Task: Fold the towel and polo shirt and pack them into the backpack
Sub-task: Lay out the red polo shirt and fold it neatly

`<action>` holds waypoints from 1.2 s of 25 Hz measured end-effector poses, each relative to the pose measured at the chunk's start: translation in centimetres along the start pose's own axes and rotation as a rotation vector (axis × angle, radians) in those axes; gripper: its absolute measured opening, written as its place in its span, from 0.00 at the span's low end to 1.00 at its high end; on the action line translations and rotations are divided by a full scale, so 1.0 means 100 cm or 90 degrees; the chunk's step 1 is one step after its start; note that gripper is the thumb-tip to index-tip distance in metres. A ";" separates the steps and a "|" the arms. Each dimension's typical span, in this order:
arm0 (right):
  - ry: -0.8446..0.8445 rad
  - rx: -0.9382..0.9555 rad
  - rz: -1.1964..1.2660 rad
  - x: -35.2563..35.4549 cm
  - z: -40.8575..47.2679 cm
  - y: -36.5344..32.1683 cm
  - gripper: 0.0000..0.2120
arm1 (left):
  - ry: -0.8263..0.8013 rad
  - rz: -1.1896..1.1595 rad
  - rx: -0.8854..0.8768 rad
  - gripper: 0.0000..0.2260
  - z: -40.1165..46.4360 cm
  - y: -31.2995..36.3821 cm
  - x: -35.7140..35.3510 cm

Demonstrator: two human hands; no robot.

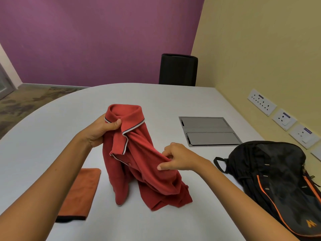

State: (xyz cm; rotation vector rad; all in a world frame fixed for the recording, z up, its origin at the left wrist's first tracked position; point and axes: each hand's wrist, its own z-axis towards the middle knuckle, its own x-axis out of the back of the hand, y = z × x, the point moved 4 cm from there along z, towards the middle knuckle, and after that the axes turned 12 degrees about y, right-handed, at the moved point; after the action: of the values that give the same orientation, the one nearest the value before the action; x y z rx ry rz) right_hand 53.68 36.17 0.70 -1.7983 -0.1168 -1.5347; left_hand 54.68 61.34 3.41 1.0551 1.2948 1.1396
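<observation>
You are working on the shirt (139, 157) now, and the fold has not begun: it is hanging bunched between your hands, its lower part crumpling onto the table (156, 98) in front of you. Your left hand (99, 130) is gripping it at the collar, thumb pressed over the striped collar edge, and holding that end up. Your right hand (175, 158) is pinching a ridge of cloth lower down on the body, fingers curled round the fabric.

The towel (81, 192) is lying flat on the table under your left forearm, looking already folded into a narrow rectangle, so that part seems done. The backpack (272, 176) is lying on its side at your right, near the wall; you cannot tell from here whether its main pocket is unzipped.

What the next move is asking of you, as I judge it: get the shirt open and flat before any fold. You are probably going to need a shoulder in each hand, so your right hand should be working up from the body toward the far shoulder or sleeve, then shaking the cloth out and laying it down on the bare stretch between towel and backpack. The fabric looks soft and twisted on itself, so be watching for a sleeve trapped inside the bunch.
</observation>
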 end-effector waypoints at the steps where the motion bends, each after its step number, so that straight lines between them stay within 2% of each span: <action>1: 0.046 0.016 -0.038 0.003 0.000 0.005 0.14 | 0.027 -0.008 -0.009 0.38 0.003 0.000 0.005; 3: 0.283 0.031 -0.086 0.018 -0.002 0.010 0.09 | 0.105 -0.025 -0.024 0.30 0.009 -0.003 0.012; 5: 0.556 0.040 -0.132 0.030 -0.013 0.006 0.04 | 0.193 -0.058 -0.053 0.15 0.012 -0.009 0.011; 6: 0.638 0.066 -0.163 0.029 -0.019 0.002 0.07 | 0.235 -0.079 -0.061 0.12 0.012 -0.013 0.009; 7: 0.666 0.103 -0.192 0.023 -0.022 -0.001 0.09 | 0.267 -0.112 -0.059 0.10 0.010 -0.019 0.005; 9: 0.642 0.195 -0.256 0.001 -0.027 -0.001 0.09 | 0.298 -0.208 -0.023 0.10 0.008 -0.031 -0.006; 11: 0.555 0.268 -0.287 -0.020 -0.028 0.004 0.05 | 0.291 -0.301 0.031 0.10 0.006 -0.041 -0.018; 12: 0.519 0.274 -0.278 -0.027 -0.029 0.006 0.09 | 0.280 -0.332 0.054 0.11 0.004 -0.045 -0.024; 15: 0.505 0.187 -0.114 -0.027 -0.025 -0.001 0.17 | 0.244 -0.367 0.089 0.12 0.002 -0.051 -0.040; 18: 0.519 0.084 0.129 -0.012 -0.008 -0.015 0.11 | 0.217 -0.375 0.094 0.11 -0.001 -0.048 -0.051; 20: 0.453 0.003 0.244 -0.006 0.005 -0.021 0.09 | 0.197 -0.377 0.088 0.11 -0.001 -0.045 -0.056; 23: 0.279 -0.096 0.342 -0.010 0.012 -0.028 0.13 | 0.182 -0.360 0.072 0.13 -0.001 -0.041 -0.057; 25: 0.218 -0.106 0.325 -0.015 0.011 -0.027 0.12 | 0.189 -0.352 0.065 0.13 -0.001 -0.040 -0.054; 28: 0.240 -0.056 0.115 -0.018 0.008 -0.017 0.06 | 0.204 -0.339 0.063 0.13 -0.001 -0.040 -0.045; 30: 0.227 -0.071 0.044 -0.018 0.004 -0.010 0.08 | 0.218 -0.310 0.056 0.14 -0.001 -0.040 -0.036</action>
State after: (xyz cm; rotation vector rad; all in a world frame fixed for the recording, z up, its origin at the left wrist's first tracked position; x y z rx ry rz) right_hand 52.99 37.75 -0.39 -1.5644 0.2047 -1.8130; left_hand 54.90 57.12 -0.01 0.5647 1.7673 0.9141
